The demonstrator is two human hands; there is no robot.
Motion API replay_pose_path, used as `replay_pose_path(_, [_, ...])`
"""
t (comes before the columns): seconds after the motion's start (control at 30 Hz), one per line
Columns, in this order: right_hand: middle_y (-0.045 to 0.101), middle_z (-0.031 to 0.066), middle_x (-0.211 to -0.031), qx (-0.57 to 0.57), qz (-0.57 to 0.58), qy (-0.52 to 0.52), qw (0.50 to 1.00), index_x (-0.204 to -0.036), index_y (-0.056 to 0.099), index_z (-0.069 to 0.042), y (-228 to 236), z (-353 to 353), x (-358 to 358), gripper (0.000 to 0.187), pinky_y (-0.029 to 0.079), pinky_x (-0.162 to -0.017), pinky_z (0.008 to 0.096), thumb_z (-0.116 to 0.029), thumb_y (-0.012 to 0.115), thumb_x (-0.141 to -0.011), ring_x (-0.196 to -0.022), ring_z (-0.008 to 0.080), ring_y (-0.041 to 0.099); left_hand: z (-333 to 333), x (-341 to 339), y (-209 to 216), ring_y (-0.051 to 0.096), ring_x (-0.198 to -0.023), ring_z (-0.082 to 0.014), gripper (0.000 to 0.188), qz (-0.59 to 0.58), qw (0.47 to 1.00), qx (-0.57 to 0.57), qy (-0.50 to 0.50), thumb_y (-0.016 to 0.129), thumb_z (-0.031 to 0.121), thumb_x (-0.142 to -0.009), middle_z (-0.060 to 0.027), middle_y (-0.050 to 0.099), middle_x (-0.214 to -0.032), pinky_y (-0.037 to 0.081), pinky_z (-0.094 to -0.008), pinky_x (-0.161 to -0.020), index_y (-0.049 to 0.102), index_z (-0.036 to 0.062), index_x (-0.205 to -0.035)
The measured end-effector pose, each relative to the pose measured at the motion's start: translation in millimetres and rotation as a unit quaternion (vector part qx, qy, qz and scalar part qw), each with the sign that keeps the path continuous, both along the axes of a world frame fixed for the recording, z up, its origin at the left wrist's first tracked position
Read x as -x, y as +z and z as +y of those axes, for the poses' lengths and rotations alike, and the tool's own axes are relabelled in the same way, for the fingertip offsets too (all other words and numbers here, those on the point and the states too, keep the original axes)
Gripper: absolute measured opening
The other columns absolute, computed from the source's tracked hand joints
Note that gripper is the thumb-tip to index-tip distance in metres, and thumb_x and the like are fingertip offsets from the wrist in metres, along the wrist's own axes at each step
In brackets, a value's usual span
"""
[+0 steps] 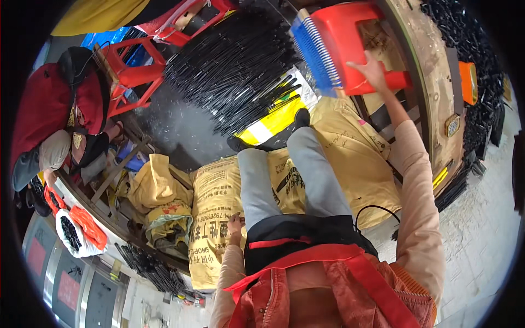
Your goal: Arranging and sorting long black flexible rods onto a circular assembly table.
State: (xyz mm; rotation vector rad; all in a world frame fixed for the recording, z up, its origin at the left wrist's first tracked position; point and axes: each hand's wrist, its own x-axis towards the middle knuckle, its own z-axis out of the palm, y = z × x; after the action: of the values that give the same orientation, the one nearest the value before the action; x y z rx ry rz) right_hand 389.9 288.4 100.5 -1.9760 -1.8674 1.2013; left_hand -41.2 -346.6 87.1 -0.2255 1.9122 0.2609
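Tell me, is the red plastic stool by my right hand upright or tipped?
Tipped. The red stool hangs tilted under the right hand, which grips its edge.

yellow sacks [219, 202] and black rods [235, 60] cover the floor [175, 131]

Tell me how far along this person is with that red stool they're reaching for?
Done so far: nothing shows as finished; a big heap of black rods lies on the floor ahead. In hand: the right hand is laid on the tilted red plastic stool, its grip unclear, while the left hand rests on a yellow sack. Left: the stool is not yet set level.
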Motion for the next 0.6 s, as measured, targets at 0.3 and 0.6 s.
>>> replay_pose_path(0.3, [0.057,0.0255,-0.128,-0.081,-0.242,-0.077,0.964,-0.131,0.051,0.003,-111.3,78.3,-120.1,0.066,0.039,-0.103,0.0439,-0.052,0.049,-0.095,-0.121,0.0362,0.053,-21.4,-31.0,9.3,0.067,-0.063,-0.0204,0.025,0.062,0.998,-0.01,0.011,0.051,0.017,-0.098,-0.0125,0.069,-0.077,0.054,-0.0322,-0.056,0.066,0.0031,-0.112])
replay_pose_path(0.6, [0.055,0.0254,-0.125,-0.291,-0.132,-0.055,0.946,-0.132,0.049,0.003,-129.4,-14.7,-0.3,0.051,0.035,-0.103,0.0495,-0.008,0.057,-0.083,-0.118,0.0416,0.049,-107.6,-42.3,-7.9,0.066,-0.08,-0.0196,0.023,0.201,0.962,0.04,-0.182,0.056,0.018,-0.093,-0.012,0.071,-0.088,0.052,-0.0349,-0.071,0.069,0.0008,-0.103])
